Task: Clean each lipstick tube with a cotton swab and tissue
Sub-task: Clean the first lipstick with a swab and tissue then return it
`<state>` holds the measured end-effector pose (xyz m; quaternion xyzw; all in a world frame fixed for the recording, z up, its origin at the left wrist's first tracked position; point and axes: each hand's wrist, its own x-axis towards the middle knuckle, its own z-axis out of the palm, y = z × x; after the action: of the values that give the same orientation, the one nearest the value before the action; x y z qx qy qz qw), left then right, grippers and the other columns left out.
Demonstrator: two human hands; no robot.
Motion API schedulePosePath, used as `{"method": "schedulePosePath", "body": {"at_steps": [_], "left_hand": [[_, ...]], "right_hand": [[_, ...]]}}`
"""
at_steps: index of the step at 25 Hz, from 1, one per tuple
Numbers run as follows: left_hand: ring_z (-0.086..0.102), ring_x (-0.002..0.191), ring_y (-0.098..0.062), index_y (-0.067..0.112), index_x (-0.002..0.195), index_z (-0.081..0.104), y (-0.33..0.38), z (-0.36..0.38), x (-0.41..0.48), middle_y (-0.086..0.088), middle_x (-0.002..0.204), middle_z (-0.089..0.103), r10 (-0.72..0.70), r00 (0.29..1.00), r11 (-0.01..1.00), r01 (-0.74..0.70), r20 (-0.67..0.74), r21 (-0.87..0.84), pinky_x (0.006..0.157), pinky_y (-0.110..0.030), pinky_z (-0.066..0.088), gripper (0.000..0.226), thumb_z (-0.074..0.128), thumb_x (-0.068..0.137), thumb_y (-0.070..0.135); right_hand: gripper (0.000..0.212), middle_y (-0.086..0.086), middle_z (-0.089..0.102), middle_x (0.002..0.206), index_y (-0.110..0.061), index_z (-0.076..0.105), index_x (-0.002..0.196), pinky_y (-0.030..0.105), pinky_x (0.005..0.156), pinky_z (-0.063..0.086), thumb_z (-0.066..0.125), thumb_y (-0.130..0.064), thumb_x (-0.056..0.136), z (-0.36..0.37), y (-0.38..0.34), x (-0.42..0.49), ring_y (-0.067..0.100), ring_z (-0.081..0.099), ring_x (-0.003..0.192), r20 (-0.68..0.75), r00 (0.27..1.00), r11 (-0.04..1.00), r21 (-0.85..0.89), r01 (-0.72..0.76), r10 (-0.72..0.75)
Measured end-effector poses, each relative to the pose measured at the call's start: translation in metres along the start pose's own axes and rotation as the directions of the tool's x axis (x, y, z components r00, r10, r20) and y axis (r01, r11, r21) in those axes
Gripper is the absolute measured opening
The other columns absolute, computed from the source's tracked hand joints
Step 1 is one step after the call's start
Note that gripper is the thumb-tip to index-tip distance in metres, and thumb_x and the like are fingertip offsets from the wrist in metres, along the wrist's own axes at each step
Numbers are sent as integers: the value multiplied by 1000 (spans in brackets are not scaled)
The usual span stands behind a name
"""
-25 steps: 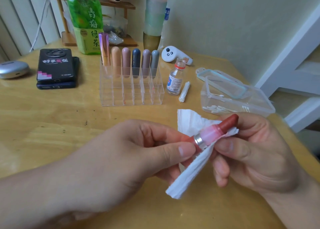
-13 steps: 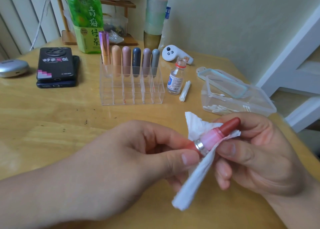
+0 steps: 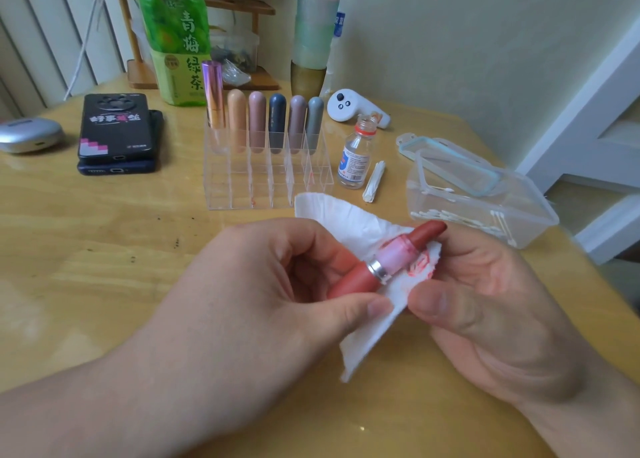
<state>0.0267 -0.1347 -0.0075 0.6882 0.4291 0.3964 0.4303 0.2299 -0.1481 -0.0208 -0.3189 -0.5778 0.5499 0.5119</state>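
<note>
- The left hand (image 3: 277,284) curls thumb and fingers round the base of the uncapped red lipstick tube with a silver collar (image 3: 381,267), whose tip points to two o'clock.
- The right hand (image 3: 485,305) pinches the crumpled white tissue (image 3: 349,222), red-smeared, under the tube's neck.
- This tube looks mid-wipe. Six capped lipstick tubes (image 3: 277,122) wait in the clear acrylic organiser (image 3: 270,184) at twelve o'clock.
- A small glass bottle (image 3: 356,156) and a clear plastic swab box (image 3: 519,212) sit towards one o'clock, obstructing nothing.

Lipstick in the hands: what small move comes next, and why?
Probably shift the tissue to a clean patch and wipe the clear pink collar again. The left hand grips the lipstick by its base, and the right hand pinches the tissue beside the collar. The tissue there is smeared red, and the collar looks red-tinged near the stick.
</note>
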Motion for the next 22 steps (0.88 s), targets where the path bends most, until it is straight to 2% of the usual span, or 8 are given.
{"method": "schedulePosePath", "body": {"at_steps": [5, 8, 10, 13, 16, 18, 20, 22], "left_hand": [[71, 62, -23, 27, 83, 75, -8, 0, 8, -3, 68, 74, 27, 1000, 991, -28, -8, -129, 65, -44, 60, 25, 82, 63, 41], [70, 61, -29, 20, 82, 76, -16, -11, 24, -8, 67, 73, 27, 996, 958, -52, -90, -283, 70, -47, 61, 22, 85, 68, 34], [72, 65, -28, 14, 82, 75, -19, -19, 32, -8, 71, 73, 6, 992, 944, -49, -130, -327, 80, -52, 59, 23, 88, 68, 28], [73, 69, -23, 13, 82, 73, -24, -22, 38, -6, 74, 75, -28, 988, 979, -4, -154, -202, 81, -42, 60, 24, 85, 69, 29], [69, 68, -19, 22, 82, 74, -29, -22, 40, -1, 76, 75, -66, 985, 997, 60, -162, -42, 69, -28, 53, 22, 81, 72, 40], [65, 58, -12, 20, 81, 73, -30, -21, 41, -5, 73, 74, -95, 987, 995, 89, -133, -52, 58, -21, 46, 18, 80, 76, 36], [67, 52, -21, 15, 84, 71, -32, -19, 43, -11, 64, 71, -125, 991, 987, 118, -54, -108, 53, -22, 42, 16, 77, 81, 30], [69, 53, -33, 14, 86, 70, -35, -18, 45, -16, 63, 69, -128, 992, 979, 125, -7, -164, 56, -27, 42, 17, 76, 83, 29]], "right_hand": [[29, 25, 67, 100, 5, 67, 105, 41, 89, 52, 75, -2, 77, 1, 2, 2, 36, 64, 97, -29, 996, 994, 74, -83, 86], [38, 22, 71, 94, 0, 71, 99, 38, 72, 58, 82, -3, 62, -11, -10, 4, 31, 68, 84, -178, 955, 969, 122, -217, 236], [45, 23, 71, 88, 1, 65, 104, 35, 56, 58, 80, -1, 61, -15, -16, 4, 33, 67, 70, -252, 884, 914, 7, -405, 394], [35, 12, 67, 72, -17, 57, 105, 37, 47, 55, 77, -9, 77, -12, -16, 0, 30, 65, 50, -371, 809, 643, -491, -587, 456], [30, -8, 64, 72, -39, 52, 97, 31, 50, 47, 74, -44, 77, -9, -18, -5, 7, 57, 47, -437, 856, 252, -827, -503, 276], [35, -21, 59, 82, -43, 53, 93, 28, 51, 41, 72, -59, 68, -5, -22, -7, 4, 55, 58, -408, 908, 65, -908, -415, 96], [29, -18, 55, 81, -40, 61, 87, 33, 51, 43, 75, -55, 67, 0, -21, -6, 12, 54, 58, -320, 943, 177, -937, -301, -87], [21, -9, 57, 69, -31, 69, 82, 41, 52, 50, 77, -47, 71, 10, -13, -2, 23, 55, 52, -276, 932, 488, -862, -133, -233]]}}
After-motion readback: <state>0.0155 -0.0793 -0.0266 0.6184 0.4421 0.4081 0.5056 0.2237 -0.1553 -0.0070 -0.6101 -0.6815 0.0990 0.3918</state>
